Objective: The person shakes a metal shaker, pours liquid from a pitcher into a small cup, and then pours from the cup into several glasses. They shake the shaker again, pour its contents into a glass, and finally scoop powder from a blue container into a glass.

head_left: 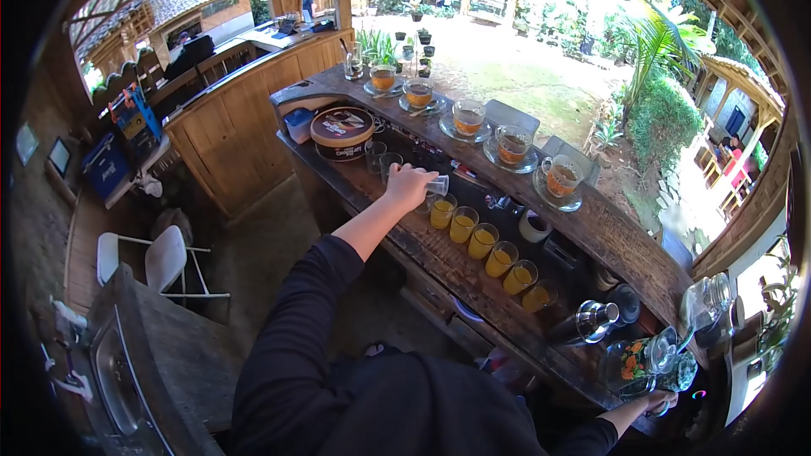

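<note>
My left hand [408,189] is closed around a small clear cup [438,186], tipped on its side above the lower counter. Just below it begins a row of several glasses of yellow-orange drink [482,241]. Upright empty glasses [376,157] stand to the left of that hand. At the far right end, my right hand [661,403] has its fingers wrapped at the handle side of a glass pitcher [632,363] with an orange and green pattern. A blue-green glass piece [681,371] sits close by that hand, partly covering the grip.
Several glass cups of amber drink [513,149] on saucers line the raised ledge [621,241]. A brown ice cream tub [341,132] stands at the left end. A steel shaker [596,321] and a glass jar [708,300] are at right. Behind on the left is a white folding chair [166,259].
</note>
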`<state>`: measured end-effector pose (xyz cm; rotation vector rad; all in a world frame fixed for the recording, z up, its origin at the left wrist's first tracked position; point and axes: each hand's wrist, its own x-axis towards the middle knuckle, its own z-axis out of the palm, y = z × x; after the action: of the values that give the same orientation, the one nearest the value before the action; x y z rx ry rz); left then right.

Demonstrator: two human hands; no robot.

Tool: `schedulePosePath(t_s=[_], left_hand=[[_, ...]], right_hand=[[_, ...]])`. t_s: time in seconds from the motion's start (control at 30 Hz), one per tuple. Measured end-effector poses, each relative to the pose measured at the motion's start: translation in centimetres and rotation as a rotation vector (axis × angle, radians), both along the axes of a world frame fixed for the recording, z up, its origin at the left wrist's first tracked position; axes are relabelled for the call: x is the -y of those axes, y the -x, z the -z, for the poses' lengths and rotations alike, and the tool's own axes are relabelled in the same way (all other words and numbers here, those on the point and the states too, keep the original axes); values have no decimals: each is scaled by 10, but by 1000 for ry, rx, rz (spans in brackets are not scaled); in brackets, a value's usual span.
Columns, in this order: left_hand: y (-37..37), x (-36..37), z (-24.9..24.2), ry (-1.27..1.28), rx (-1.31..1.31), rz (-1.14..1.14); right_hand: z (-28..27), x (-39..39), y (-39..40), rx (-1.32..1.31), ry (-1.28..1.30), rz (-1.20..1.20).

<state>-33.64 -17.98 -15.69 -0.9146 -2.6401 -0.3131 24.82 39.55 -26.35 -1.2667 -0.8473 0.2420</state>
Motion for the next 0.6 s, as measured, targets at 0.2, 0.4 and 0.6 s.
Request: schedulePosePath(t_s=[0.2, 0.4, 0.6], left_hand=[[-33, -1, 4, -649, 349, 179], [-167, -43, -57, -632, 666, 663], [-271, -103, -33, -302, 796, 1117]], right_hand=[[18, -20, -14, 29, -22, -60], [45, -31, -25, 115, -180, 35], [25, -13, -3, -55, -237, -84]])
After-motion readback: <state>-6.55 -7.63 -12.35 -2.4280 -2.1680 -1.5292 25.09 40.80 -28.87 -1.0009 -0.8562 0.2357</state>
